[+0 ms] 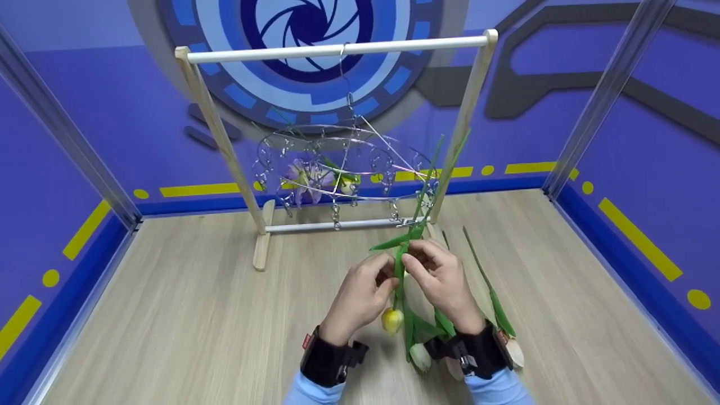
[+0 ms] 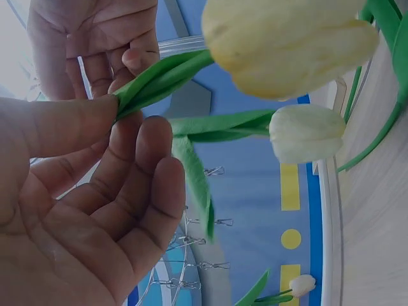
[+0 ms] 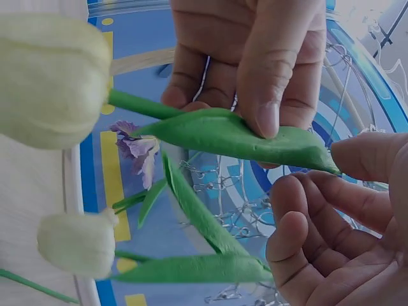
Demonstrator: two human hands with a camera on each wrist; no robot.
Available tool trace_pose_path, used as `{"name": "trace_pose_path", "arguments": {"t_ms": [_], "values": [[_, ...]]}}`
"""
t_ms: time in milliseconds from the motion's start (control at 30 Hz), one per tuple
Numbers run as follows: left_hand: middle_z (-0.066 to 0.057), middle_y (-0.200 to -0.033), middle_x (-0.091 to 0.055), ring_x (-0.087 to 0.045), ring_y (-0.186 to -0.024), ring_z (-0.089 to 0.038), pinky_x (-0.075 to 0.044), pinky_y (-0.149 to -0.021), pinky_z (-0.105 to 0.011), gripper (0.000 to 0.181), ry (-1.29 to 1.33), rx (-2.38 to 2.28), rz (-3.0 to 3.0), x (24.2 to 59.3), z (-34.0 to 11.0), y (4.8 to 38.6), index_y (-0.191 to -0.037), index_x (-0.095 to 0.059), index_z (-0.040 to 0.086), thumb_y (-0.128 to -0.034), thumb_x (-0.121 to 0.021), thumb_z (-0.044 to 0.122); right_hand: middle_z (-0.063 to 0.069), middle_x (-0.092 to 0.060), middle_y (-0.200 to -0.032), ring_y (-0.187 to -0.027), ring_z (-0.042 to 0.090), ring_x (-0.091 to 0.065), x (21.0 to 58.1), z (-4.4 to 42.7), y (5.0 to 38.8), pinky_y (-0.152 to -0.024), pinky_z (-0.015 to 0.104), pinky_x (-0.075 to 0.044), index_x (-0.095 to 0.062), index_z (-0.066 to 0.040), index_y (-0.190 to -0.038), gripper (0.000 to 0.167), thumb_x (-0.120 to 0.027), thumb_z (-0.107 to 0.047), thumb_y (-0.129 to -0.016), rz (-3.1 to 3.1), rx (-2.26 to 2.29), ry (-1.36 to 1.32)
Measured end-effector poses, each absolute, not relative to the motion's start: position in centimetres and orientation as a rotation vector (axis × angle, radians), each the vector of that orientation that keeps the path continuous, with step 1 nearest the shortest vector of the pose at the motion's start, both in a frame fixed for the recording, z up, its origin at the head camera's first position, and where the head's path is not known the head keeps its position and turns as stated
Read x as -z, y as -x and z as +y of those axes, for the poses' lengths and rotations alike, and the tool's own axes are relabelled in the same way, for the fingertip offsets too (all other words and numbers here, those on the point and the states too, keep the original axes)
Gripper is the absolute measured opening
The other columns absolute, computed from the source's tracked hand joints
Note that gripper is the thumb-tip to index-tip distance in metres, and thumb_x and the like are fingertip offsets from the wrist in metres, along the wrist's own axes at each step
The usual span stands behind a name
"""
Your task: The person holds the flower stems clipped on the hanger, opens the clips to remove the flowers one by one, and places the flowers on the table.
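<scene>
Left hand [image 1: 361,288] and right hand [image 1: 442,279] pinching leaf [image 1: 400,263] of yellow tulip [image 1: 392,322], lower centre, apparently shaping it; next move likely calling for clipping stem onto hanger [image 1: 342,171], upper centre.

In front of the rack [image 1: 223,143], both sleeves [image 1: 318,392] run off the head view's bottom edge, and the right hand's [image 1: 441,275] wristband [image 1: 484,349] hides part of a pale flower [image 1: 454,369]. Between the rack's legs, wires [image 1: 349,197] partly cover the purple flower [image 1: 306,175], and the clips [image 1: 336,216] are too small to count. The left wrist view's top edge cuts off the yellow flower [image 2: 287,48].
</scene>
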State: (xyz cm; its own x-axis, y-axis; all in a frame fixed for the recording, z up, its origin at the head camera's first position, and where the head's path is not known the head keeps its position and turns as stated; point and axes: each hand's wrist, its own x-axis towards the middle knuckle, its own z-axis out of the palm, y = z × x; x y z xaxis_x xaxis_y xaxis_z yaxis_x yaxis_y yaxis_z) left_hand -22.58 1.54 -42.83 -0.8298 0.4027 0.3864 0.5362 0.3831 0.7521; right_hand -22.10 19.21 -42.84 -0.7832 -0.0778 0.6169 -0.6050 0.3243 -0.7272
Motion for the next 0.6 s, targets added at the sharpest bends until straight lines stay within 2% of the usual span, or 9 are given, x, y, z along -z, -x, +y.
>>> {"name": "trace_pose_path", "arguments": {"t_ms": [333,600], "values": [[0.001,-0.087,-0.064,-0.058,-0.077,-0.01,-0.049,-0.068,-0.024,0.009,0.833,1.362,-2.515,43.03,1.29,22.72,-0.096,-0.067,0.01,-0.0926,-0.071,0.002,0.0,-0.069,-0.089,-0.073,0.012,-0.062,43.08,18.86,22.06,-0.064,0.024,-0.048,-0.073,-0.008,-0.103,0.008,-0.068,-0.005,-0.099,-2.17,-1.423,-0.573],[-0.004,-0.098,-0.067,-0.063,-0.083,-0.014,-0.055,-0.072,-0.029,0.015,0.775,1.442,-2.389,42.81,0.92,22.91,-0.112,-0.069,0.006,-0.0973,-0.067,0.006,0.001,-0.07,-0.088,-0.07,0.014,-0.063,43.2,18.61,22.25,-0.062,0.022,-0.05,-0.075,-0.007,-0.1,0.007,-0.07,-0.003,-0.097,-2.169,-1.388,-0.583]]}}
